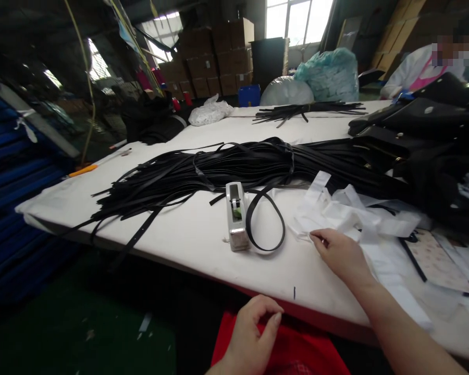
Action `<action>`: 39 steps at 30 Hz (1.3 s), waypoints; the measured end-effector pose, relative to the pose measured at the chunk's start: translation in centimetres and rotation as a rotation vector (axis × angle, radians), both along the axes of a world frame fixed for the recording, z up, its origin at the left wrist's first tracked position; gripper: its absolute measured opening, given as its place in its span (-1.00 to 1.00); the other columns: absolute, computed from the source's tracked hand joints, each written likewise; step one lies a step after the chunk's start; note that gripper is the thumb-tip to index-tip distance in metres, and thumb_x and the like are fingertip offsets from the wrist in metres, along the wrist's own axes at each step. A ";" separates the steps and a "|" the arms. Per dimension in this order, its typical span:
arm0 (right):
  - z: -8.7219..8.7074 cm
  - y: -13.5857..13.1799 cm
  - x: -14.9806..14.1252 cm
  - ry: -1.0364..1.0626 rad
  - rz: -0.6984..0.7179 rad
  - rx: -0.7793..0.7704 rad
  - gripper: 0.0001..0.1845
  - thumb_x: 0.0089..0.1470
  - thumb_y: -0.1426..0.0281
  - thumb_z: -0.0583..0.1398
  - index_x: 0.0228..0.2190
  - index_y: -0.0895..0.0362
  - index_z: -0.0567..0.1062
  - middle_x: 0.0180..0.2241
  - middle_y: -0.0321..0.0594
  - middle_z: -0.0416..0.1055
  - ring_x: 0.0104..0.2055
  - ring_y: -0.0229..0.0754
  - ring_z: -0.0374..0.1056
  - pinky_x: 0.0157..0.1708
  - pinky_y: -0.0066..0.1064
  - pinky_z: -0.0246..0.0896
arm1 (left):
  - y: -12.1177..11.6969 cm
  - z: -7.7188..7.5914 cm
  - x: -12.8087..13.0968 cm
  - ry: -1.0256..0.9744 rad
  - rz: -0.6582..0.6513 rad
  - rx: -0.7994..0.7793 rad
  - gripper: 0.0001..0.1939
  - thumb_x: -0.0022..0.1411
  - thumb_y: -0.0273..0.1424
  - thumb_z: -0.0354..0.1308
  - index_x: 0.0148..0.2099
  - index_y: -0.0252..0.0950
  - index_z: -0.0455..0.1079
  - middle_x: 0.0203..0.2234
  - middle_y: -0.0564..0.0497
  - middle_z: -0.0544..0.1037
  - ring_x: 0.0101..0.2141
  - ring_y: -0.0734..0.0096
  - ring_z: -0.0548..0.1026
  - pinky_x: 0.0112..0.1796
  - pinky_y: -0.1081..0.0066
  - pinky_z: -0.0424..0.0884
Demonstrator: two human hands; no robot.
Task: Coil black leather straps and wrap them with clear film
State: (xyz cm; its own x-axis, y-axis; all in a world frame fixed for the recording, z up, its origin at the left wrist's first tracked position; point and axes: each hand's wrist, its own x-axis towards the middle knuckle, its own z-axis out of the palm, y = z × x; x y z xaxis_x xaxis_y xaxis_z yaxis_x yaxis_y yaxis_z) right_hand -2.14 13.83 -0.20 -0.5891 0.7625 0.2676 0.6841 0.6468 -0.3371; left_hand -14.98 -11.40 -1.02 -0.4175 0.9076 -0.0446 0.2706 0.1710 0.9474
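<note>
My right hand [342,256] reaches over the table, its thumb and fingertips pinched at the near edge of a loose pile of white, film-like strips [346,208]. Low in front of the table is my left hand [254,333], fingers curled and thumb tip close to the index finger, with nothing visible between them. A grey tape dispenser [237,219] stands near the table's front edge. Right beside it lies a looped black strap [283,224]. Behind these stretches a long bundle of black straps [234,164], tied in two places.
A white-covered table [195,234] carries more black straps [308,108] at the back. Black bags [422,120] are heaped at right, near a person in white and pink [414,70]. A patterned card-like piece [440,260] lies at right. An orange-handled tool [83,171] rests far left.
</note>
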 end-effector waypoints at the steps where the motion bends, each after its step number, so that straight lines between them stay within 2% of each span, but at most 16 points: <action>1: -0.1 0.2 -0.8 -0.029 -0.006 0.038 -0.75 0.21 0.34 0.13 -0.19 0.10 0.59 -0.23 -0.14 0.56 -0.25 -0.03 0.48 -0.31 -0.28 0.27 | 0.0 -0.1 0.1 0.005 -0.008 -0.001 -0.85 0.26 -0.43 0.10 -0.29 -0.29 0.50 -0.35 -0.06 0.57 -0.29 0.32 0.52 -0.22 0.40 0.43; 4: -0.7 0.8 -2.8 -0.126 -0.034 0.123 -0.70 0.23 0.31 0.16 -0.07 0.16 0.55 -0.16 -0.05 0.51 -0.24 0.00 0.45 -0.35 -0.28 0.22 | -0.1 -0.4 0.2 0.039 -0.031 -0.002 -0.86 0.22 -0.48 0.09 -0.30 -0.30 0.50 -0.38 -0.06 0.57 -0.32 0.34 0.52 -0.24 0.41 0.42; 6: -1.2 1.3 -3.7 -0.164 -0.027 0.126 -0.76 0.22 0.33 0.17 -0.15 0.15 0.58 -0.22 -0.05 0.49 -0.28 0.00 0.44 -0.40 -0.29 0.18 | -0.2 -0.9 -0.1 0.059 -0.029 0.006 -0.86 0.21 -0.50 0.09 -0.30 -0.31 0.50 -0.38 -0.06 0.57 -0.32 0.33 0.52 -0.25 0.41 0.42; 8: -1.6 1.5 -4.3 -0.161 -0.003 0.111 -0.81 0.21 0.39 0.18 -0.31 0.14 0.61 -0.33 -0.10 0.48 -0.31 -0.02 0.43 -0.43 -0.31 0.13 | -0.5 -1.5 -0.4 0.069 -0.038 0.013 -0.85 0.21 -0.51 0.09 -0.28 -0.30 0.50 -0.37 -0.07 0.57 -0.30 0.33 0.52 -0.24 0.41 0.42; 10: -1.8 1.4 -4.5 -0.136 0.001 0.104 -0.78 0.21 0.42 0.18 -0.43 0.13 0.60 -0.39 -0.13 0.47 -0.31 -0.04 0.43 -0.43 -0.32 0.11 | -0.7 -2.1 -0.7 0.079 -0.057 0.014 -0.84 0.23 -0.51 0.07 -0.26 -0.29 0.49 -0.35 -0.07 0.58 -0.29 0.32 0.53 -0.23 0.41 0.42; 14: -1.4 0.4 -3.8 -0.090 0.021 0.101 -0.81 0.20 0.40 0.21 -0.42 0.08 0.60 -0.36 -0.22 0.50 -0.26 -0.11 0.43 -0.35 -0.35 0.17 | -1.0 -2.4 -1.0 0.083 -0.049 0.027 -0.84 0.28 -0.46 0.06 -0.28 -0.29 0.47 -0.35 -0.06 0.57 -0.29 0.34 0.52 -0.21 0.42 0.43; 18: -0.5 0.1 -0.4 -0.037 -0.026 0.129 -0.79 0.26 0.34 0.14 -0.29 0.06 0.59 -0.27 -0.24 0.52 -0.21 -0.16 0.43 -0.22 -0.39 0.21 | -1.1 -2.1 -1.4 0.047 -0.082 0.017 -0.80 0.34 -0.35 0.04 -0.25 -0.26 0.48 -0.32 -0.04 0.57 -0.27 0.36 0.53 -0.18 0.44 0.43; 22: -0.7 1.6 6.0 -0.002 -0.297 0.210 -0.76 0.21 0.30 0.14 -0.34 0.10 0.59 -0.32 -0.17 0.53 -0.30 -0.06 0.43 -0.32 -0.31 0.19 | -1.2 -2.0 -2.0 0.025 -0.068 -0.004 -0.79 0.34 -0.30 0.06 -0.25 -0.25 0.49 -0.33 -0.02 0.57 -0.28 0.36 0.53 -0.19 0.46 0.44; 24: -1.2 2.4 9.2 -0.100 -0.421 0.177 -0.76 0.16 0.28 0.16 -0.33 0.09 0.61 -0.29 -0.14 0.54 -0.30 0.00 0.43 -0.35 -0.27 0.18 | -1.1 -2.1 -2.1 0.023 -0.082 -0.026 -0.78 0.34 -0.28 0.06 -0.26 -0.25 0.49 -0.33 -0.02 0.57 -0.28 0.36 0.53 -0.20 0.46 0.44; 27: -2.3 2.9 12.4 -0.229 -0.500 0.053 -0.65 0.10 0.18 0.20 -0.22 0.15 0.62 -0.21 -0.04 0.54 -0.27 0.07 0.45 -0.33 -0.22 0.22 | -0.5 -1.9 -1.8 0.017 -0.108 -0.050 -0.76 0.35 -0.26 0.05 -0.27 -0.26 0.48 -0.33 -0.03 0.56 -0.29 0.35 0.52 -0.21 0.44 0.44; 30: -2.9 2.6 13.5 -0.181 -0.515 -0.039 -0.56 0.05 0.08 0.22 -0.21 0.18 0.61 -0.22 -0.03 0.54 -0.25 0.06 0.45 -0.28 -0.21 0.26 | 0.1 -1.5 -1.4 0.008 -0.123 -0.055 -0.75 0.34 -0.25 0.06 -0.26 -0.26 0.48 -0.33 -0.05 0.56 -0.29 0.34 0.52 -0.21 0.43 0.45; 33: -2.9 2.1 13.4 -0.087 -0.523 -0.088 -0.64 0.03 0.09 0.22 -0.34 0.11 0.61 -0.31 -0.11 0.54 -0.30 0.01 0.44 -0.30 -0.24 0.25 | 0.4 -1.3 -1.1 0.006 -0.125 -0.063 -0.75 0.34 -0.25 0.06 -0.26 -0.26 0.48 -0.33 -0.04 0.56 -0.28 0.34 0.52 -0.19 0.42 0.44; 36: -2.8 1.9 13.1 -0.044 -0.537 -0.087 -0.71 0.05 0.11 0.21 -0.43 0.05 0.59 -0.37 -0.17 0.53 -0.35 -0.01 0.42 -0.37 -0.26 0.20 | 0.2 -1.3 -0.9 0.008 -0.117 -0.071 -0.75 0.34 -0.25 0.06 -0.27 -0.26 0.48 -0.33 -0.04 0.56 -0.28 0.34 0.52 -0.18 0.41 0.44; 39: -3.0 1.6 13.1 -0.064 -0.526 -0.022 -0.71 0.09 0.12 0.19 -0.40 0.04 0.60 -0.36 -0.16 0.54 -0.35 0.01 0.42 -0.41 -0.26 0.15 | -0.1 -1.5 -0.8 0.015 -0.102 -0.071 -0.75 0.34 -0.25 0.06 -0.28 -0.26 0.48 -0.34 -0.04 0.56 -0.28 0.34 0.51 -0.19 0.41 0.43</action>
State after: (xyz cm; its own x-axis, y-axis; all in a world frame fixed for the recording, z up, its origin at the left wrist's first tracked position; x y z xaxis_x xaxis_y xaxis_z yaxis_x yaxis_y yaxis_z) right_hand 10.94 15.47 -3.25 -0.1400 0.9643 0.2248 0.9338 0.2041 -0.2938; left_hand -15.83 -11.48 -2.50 -0.3245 0.9401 -0.1048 0.3040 0.2085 0.9296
